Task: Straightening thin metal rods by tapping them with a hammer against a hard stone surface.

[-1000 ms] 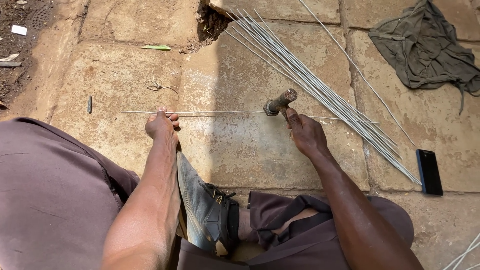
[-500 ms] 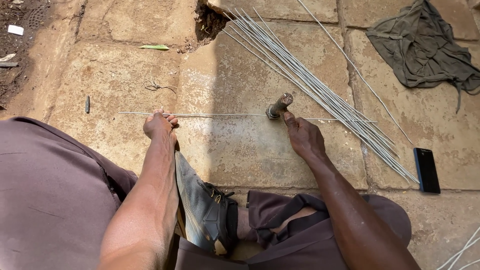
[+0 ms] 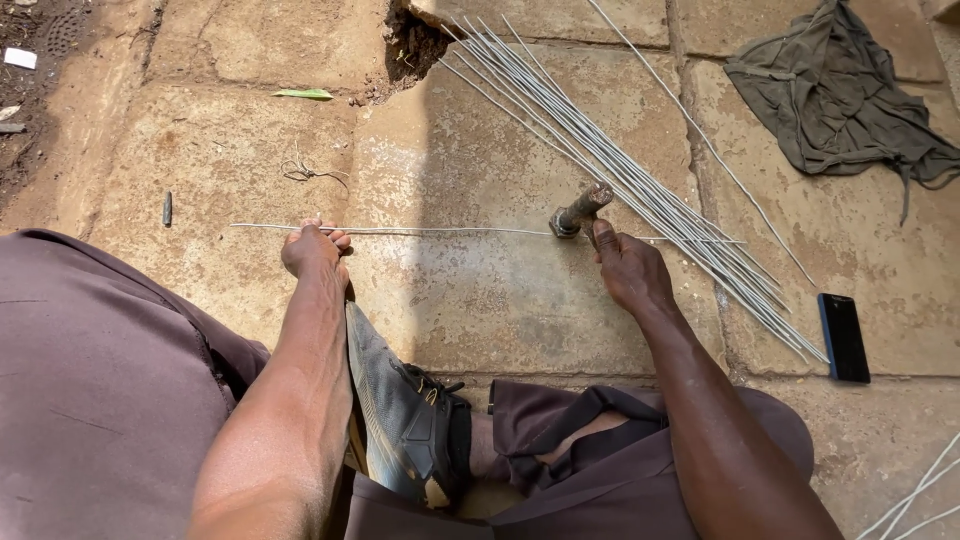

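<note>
A long thin metal wire [image 3: 440,232] lies across the stone paving in front of me. My left hand [image 3: 314,250] pinches the wire near its left end and presses it against the ground. My right hand [image 3: 628,272] grips the handle of a small rusty hammer [image 3: 578,212], whose head rests on the wire to the right of the middle. My grey shoe [image 3: 400,410] sits between my arms, close to the wire.
A bundle of several straight wires [image 3: 640,190] lies diagonally just behind the hammer. A black phone [image 3: 844,336] lies at the right, a dark cloth [image 3: 840,90] at the upper right, a nail [image 3: 167,208] at the left. A hole in the paving [image 3: 412,42] sits at the top.
The hammer head has come down from slightly raised onto the wire. My left hand stays on the wire in the same place.
</note>
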